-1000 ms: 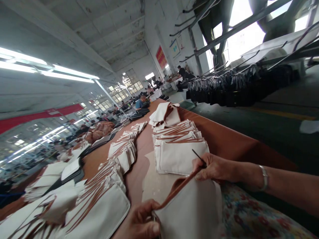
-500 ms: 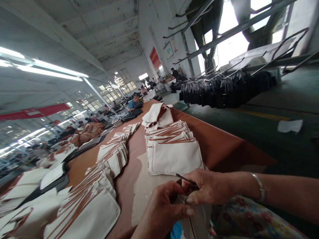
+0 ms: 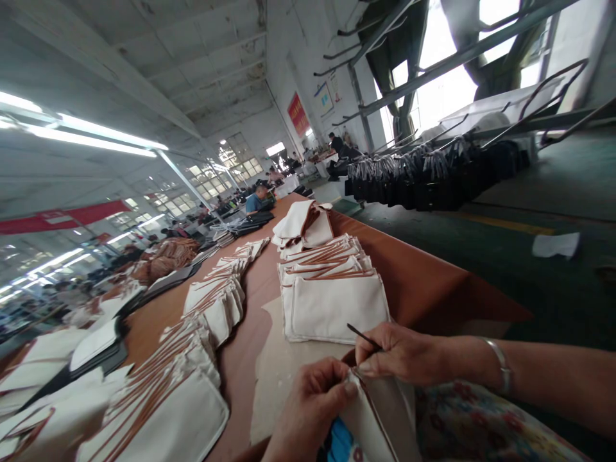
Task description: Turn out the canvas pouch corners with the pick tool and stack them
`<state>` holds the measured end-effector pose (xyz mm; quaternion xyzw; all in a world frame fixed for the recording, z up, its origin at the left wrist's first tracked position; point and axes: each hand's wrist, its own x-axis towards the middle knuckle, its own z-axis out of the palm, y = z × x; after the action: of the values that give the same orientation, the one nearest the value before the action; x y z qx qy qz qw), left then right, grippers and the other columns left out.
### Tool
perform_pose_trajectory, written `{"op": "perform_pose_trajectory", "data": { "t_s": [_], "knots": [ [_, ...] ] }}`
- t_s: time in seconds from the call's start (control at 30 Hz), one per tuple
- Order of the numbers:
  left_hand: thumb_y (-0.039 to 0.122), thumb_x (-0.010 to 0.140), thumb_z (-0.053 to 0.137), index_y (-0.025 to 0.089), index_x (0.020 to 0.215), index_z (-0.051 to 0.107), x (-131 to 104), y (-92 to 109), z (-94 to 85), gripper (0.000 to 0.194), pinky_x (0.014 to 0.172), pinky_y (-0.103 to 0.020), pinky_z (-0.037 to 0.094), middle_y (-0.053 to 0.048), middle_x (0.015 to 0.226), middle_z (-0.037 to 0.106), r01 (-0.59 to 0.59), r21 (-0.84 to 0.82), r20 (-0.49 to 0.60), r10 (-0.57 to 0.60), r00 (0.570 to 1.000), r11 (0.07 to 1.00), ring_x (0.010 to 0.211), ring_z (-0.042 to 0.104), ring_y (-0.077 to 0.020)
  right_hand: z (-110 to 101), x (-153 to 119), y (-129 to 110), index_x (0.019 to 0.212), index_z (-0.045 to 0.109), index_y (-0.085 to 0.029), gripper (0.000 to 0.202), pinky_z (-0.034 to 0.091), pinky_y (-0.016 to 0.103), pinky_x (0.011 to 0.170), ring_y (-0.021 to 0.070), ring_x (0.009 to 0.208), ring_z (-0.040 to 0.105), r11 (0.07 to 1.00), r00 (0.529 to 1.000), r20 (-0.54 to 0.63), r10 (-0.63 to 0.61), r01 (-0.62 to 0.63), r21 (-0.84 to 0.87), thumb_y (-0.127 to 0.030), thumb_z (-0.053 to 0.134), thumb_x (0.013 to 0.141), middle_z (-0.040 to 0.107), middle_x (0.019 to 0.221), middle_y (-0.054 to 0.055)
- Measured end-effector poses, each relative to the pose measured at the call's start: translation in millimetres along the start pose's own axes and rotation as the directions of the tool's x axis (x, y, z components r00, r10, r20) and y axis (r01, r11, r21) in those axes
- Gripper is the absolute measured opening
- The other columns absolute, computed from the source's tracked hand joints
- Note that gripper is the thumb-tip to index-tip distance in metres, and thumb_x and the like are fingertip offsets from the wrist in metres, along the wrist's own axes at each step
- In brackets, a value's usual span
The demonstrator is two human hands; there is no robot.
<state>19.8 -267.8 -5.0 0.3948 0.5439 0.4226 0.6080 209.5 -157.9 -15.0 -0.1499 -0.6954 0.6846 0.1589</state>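
My left hand [image 3: 312, 401] pinches the top edge of a white, brown-edged fabric piece [image 3: 373, 417] at the bottom of the view. My right hand [image 3: 402, 353], with a bangle on its wrist, is closed on a thin dark tool [image 3: 360, 333] whose narrow end sticks out to the left; its kind cannot be made out. The right fingertips meet the edge of the same piece, close to the left fingers. Just beyond the hands stands a stack of white sewn panels [image 3: 339, 308] with brown edges.
A long row of white panels [image 3: 168, 410] leans along the brown-covered table [image 3: 404, 256] on the left. Folded white pieces [image 3: 296, 221] lie farther up. Dark items hang from a metal rack [image 3: 433, 179] at right. A seated person [image 3: 256, 200] is beyond the table.
Both hands have shifted slightly; the left fingers are now more closed on the piece. More of the white piece shows below them, and the tool's end has moved slightly right and up.
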Motion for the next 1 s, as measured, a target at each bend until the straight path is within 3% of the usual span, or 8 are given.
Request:
{"op": "perform_pose_trajectory", "data": {
  "t_s": [0.1,0.2,0.37,0.53,0.77,0.9,1.0],
  "knots": [
    [0.043,0.069,0.085,0.014,0.077,0.066,1.5,-2.9,5.0,0.035,0.055,-0.023,0.034,-0.001,0.066,0.062,-0.014,-0.062,0.001,0.014,1.000,0.998,0.057,0.051,-0.0110,-1.6,0.4,1.7,0.075,0.059,-0.014,0.010,0.022,0.022,0.049,0.0079,0.055,0.031,0.999,1.000,0.014,0.025,-0.025,0.025,-0.023,0.061,0.078,0.043,0.060,-0.006],
    [0.044,0.062,0.089,0.015,0.072,0.061,7.7,-9.3,3.5,0.041,0.051,-0.022,0.029,0.001,0.062,0.059,-0.023,-0.013,0.012,0.023,1.000,1.000,0.052,0.047,-0.0086,-1.5,-1.0,0.9,0.076,0.059,-0.014,0.009,0.022,0.022,0.048,0.0078,0.054,0.031,0.999,1.000,0.005,0.030,-0.030,0.031,-0.023,0.061,0.077,0.043,0.060,-0.006],
    [0.042,0.064,0.089,0.015,0.071,0.063,12.6,-14.2,2.1,0.039,0.049,-0.021,0.028,0.001,0.059,0.061,-0.012,-0.012,-0.022,0.012,1.000,1.000,0.049,0.048,-0.0079,-2.2,-2.3,1.6,0.074,0.059,-0.013,0.009,0.022,0.020,0.047,0.0069,0.054,0.031,0.998,1.000,-0.005,0.015,-0.014,0.055,-0.022,0.060,0.076,0.044,0.059,-0.006],
    [0.039,0.063,0.088,0.013,0.068,0.068,11.0,-10.9,6.2,0.033,0.049,-0.021,0.030,-0.001,0.057,0.062,0.008,-0.056,-0.053,-0.011,0.999,0.998,0.048,0.048,-0.0087,-4.1,-2.7,8.6,0.082,0.061,-0.015,0.013,0.023,0.019,0.042,0.0064,0.046,0.032,0.988,0.990,-0.011,0.139,-0.138,0.070,-0.026,0.061,0.076,0.043,0.057,-0.007],
    [0.046,0.065,0.082,0.013,0.067,0.069,14.1,-12.2,9.8,0.036,0.048,-0.021,0.026,0.000,0.056,0.058,0.026,0.165,-0.190,0.006,0.982,0.986,0.050,0.044,-0.0099,-6.4,-9.6,-5.0,0.089,0.063,-0.014,0.017,0.035,0.018,0.052,0.0092,0.060,0.045,0.992,0.996,-0.086,0.020,-0.030,-0.120,-0.028,0.061,0.081,0.053,0.069,-0.003],
    [0.045,0.068,0.077,0.013,0.068,0.069,13.5,-5.1,14.7,0.033,0.048,-0.021,0.022,0.002,0.056,0.052,0.030,0.289,-0.221,0.037,0.975,0.957,0.053,0.038,-0.0093,-3.3,-9.2,-14.6,0.088,0.061,-0.014,0.019,0.037,0.020,0.056,0.0108,0.065,0.049,0.960,0.993,-0.114,-0.034,0.000,-0.280,-0.024,0.068,0.073,0.058,0.071,-0.003],
    [0.043,0.069,0.077,0.013,0.067,0.068,12.7,-0.1,17.8,0.031,0.048,-0.021,0.021,0.004,0.055,0.048,0.009,0.299,-0.212,0.058,0.976,0.954,0.053,0.034,-0.0084,-2.1,-5.7,-16.8,0.080,0.062,-0.014,0.011,0.036,0.018,0.053,0.0100,0.062,0.049,0.954,0.991,-0.131,-0.015,-0.025,-0.298,-0.016,0.064,0.069,0.058,0.066,-0.004]
  ]
}}
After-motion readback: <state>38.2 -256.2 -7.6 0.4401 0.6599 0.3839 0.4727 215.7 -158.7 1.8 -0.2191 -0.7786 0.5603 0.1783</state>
